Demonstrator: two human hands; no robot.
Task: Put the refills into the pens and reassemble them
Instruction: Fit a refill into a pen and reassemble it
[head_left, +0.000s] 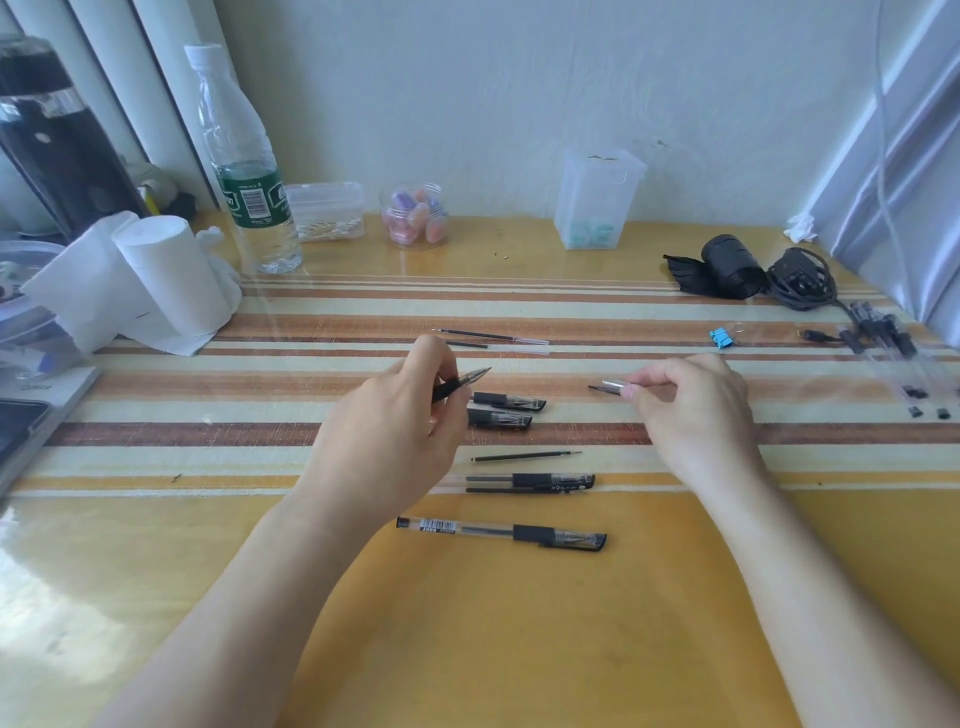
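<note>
My left hand pinches a pen's black-gripped front section, tip pointing right. My right hand holds a clear pen barrel with a dark refill end sticking out to the left, a gap apart from the tip piece. Between the hands two capped front sections lie on the striped mat. Two refills lie farther back. A loose refill, a part-assembled pen and a whole capped pen lie nearer to me.
A water bottle, tissue rolls and small plastic boxes stand along the back. A black roll and cable, a blue binder clip and several clear pen barrels are at the right.
</note>
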